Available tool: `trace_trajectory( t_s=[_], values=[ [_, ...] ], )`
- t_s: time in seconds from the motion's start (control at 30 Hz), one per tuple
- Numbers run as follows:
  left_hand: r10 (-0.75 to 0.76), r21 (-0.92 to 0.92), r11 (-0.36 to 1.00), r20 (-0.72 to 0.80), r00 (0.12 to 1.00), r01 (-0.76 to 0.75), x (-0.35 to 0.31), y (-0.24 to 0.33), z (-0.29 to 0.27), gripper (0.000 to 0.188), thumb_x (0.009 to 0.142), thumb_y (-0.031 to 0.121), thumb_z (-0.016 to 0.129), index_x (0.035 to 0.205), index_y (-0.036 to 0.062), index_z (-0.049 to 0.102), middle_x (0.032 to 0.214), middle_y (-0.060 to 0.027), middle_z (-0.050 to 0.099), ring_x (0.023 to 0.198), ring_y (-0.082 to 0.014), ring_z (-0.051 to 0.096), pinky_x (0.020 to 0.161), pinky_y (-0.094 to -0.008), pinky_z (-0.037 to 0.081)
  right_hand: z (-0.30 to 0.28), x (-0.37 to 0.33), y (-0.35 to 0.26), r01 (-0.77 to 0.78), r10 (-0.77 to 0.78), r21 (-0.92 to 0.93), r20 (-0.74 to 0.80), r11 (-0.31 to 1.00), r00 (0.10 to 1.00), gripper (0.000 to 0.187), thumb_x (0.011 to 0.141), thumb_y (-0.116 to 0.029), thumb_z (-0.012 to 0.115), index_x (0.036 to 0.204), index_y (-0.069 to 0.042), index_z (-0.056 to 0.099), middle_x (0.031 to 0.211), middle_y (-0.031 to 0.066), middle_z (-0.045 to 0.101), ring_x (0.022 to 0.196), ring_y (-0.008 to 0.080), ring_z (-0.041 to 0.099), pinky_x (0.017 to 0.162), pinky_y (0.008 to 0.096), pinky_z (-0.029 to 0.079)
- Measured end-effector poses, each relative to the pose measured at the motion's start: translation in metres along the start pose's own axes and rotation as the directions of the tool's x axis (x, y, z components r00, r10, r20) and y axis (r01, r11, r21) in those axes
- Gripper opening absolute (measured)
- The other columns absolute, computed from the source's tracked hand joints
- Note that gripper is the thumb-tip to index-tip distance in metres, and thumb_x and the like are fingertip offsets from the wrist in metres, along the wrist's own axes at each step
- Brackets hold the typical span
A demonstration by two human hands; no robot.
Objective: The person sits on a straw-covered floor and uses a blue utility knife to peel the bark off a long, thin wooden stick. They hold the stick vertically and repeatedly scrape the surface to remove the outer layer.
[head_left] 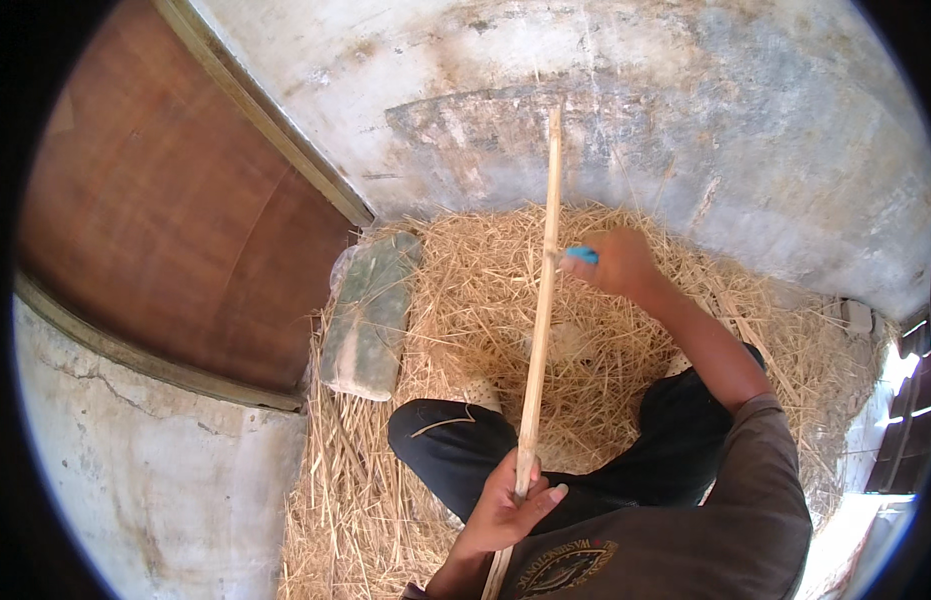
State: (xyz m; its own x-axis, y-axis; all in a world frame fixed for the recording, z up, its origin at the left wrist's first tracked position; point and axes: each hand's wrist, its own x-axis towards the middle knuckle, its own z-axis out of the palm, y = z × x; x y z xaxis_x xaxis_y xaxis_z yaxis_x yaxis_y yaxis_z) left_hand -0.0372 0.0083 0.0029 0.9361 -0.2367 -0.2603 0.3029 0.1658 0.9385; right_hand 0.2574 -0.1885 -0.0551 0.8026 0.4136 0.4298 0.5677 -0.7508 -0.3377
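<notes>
A long pale strip of split wood or bamboo (pixel 541 345) runs upward from my lap toward the wall, tilted slightly to the right. My left hand (pixel 507 507) is closed round its lower part, and the bottom end passes beneath that hand. Farther up, beside a joint in the strip, my right hand (pixel 617 264) grips a small tool with a blue handle (pixel 582 255). The tool's working end is at or very close to the strip; its exact kind cannot be made out.
Straw and shavings (pixel 475 270) cover the floor around my bent legs (pixel 450 440). A greenish plastic-wrapped bundle (pixel 370 315) lies left, near a brown door panel (pixel 175 210) in a wooden frame. A stained plaster wall (pixel 665 130) stands ahead. A small block (pixel 856 317) sits far right.
</notes>
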Motion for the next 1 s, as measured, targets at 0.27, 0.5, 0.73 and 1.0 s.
trace_trajectory(
  t_s=[0.27, 0.5, 0.73, 1.0],
  values=[
    [0.003, -0.026, 1.000, 0.057, 0.998, -0.002, -0.004, -0.003, 0.008, 0.029, 0.088, -0.010, 0.056, 0.089, 0.0114, 0.036, 0.065, 0.0075, 0.028, 0.055, -0.0006, 0.027, 0.051, -0.0186, 0.024, -0.020, 0.056, 0.054, -0.233, 0.237, -0.152, 0.004, 0.960, 0.972, 0.079, 0.082, -0.078, 0.037, 0.061, -0.006, 0.062, 0.048, 0.0049, 0.050, 0.050, 0.0187, 0.055, 0.046, 0.0366, 0.044],
    [-0.060, -0.135, 0.988, 0.124, 0.990, 0.077, -0.019, -0.017, 0.005, 0.031, 0.085, -0.014, 0.057, 0.094, 0.0120, 0.042, 0.072, 0.0068, 0.036, 0.062, -0.0005, 0.037, 0.069, -0.0186, 0.042, -0.030, 0.098, 0.120, -0.404, 0.375, -0.237, -0.157, 0.884, 0.914, 0.084, 0.084, -0.077, 0.033, 0.070, -0.002, 0.066, 0.057, 0.0093, 0.059, 0.059, 0.0247, 0.061, 0.056, 0.0420, 0.048],
    [-0.164, -0.011, 0.986, -0.061, 0.985, 0.164, -0.041, -0.007, 0.009, 0.028, 0.084, -0.008, 0.062, 0.091, 0.0122, 0.044, 0.074, 0.0057, 0.042, 0.066, -0.0003, 0.043, 0.068, -0.0174, 0.041, -0.032, 0.041, 0.175, -0.703, 0.711, -0.127, 0.026, 0.699, 0.703, 0.088, 0.080, -0.080, 0.037, 0.056, 0.001, 0.061, 0.066, 0.0188, 0.063, 0.061, 0.0319, 0.061, 0.062, 0.0449, 0.048],
    [-0.041, 0.060, 0.997, -0.135, 0.990, 0.050, 0.021, 0.012, -0.011, 0.014, 0.093, 0.013, 0.058, 0.092, 0.0092, 0.045, 0.067, 0.0072, 0.042, 0.052, 0.0006, 0.036, 0.045, -0.0172, 0.028, -0.051, -0.046, -0.051, -0.088, 0.013, 0.242, 0.297, 0.966, 0.955, 0.067, 0.079, -0.069, 0.056, 0.056, -0.007, 0.056, 0.048, 0.0105, 0.049, 0.046, 0.0272, 0.054, 0.046, 0.0380, 0.041]
  ],
)
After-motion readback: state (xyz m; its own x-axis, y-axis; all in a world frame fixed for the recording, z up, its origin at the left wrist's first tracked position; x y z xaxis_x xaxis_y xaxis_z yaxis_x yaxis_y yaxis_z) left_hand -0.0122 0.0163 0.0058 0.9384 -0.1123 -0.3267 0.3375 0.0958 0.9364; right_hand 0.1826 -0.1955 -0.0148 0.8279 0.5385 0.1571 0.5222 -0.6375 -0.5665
